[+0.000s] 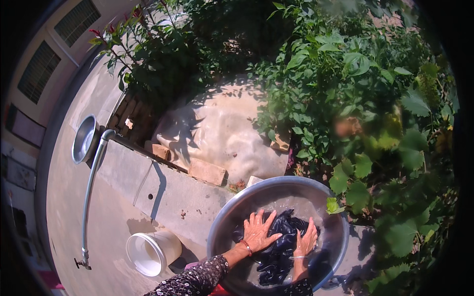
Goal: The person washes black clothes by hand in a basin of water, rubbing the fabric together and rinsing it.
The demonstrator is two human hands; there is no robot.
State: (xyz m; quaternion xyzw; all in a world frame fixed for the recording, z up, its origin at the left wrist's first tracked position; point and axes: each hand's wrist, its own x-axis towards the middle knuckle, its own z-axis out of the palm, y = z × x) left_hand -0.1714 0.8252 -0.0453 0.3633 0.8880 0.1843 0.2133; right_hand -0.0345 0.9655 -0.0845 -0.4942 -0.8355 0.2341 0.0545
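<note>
A large metal basin stands before me with water and a wet dark cloth in it. My left hand lies over the cloth's left side, palm down with fingers spread; a red bead bracelet circles the wrist. At the cloth's right edge is my right hand, its thumb apart from the fingers and a metal bangle on the wrist. Neither hand visibly grips the cloth, though both palms are hidden. Part of the cloth is bunched between the two hands.
A white plastic bucket stands left of the basin on concrete. Further left, a standing water pipe has a tap; a smaller metal basin is behind it. Bricks weigh down a pale plastic sheet. Grape leaves overhang the right.
</note>
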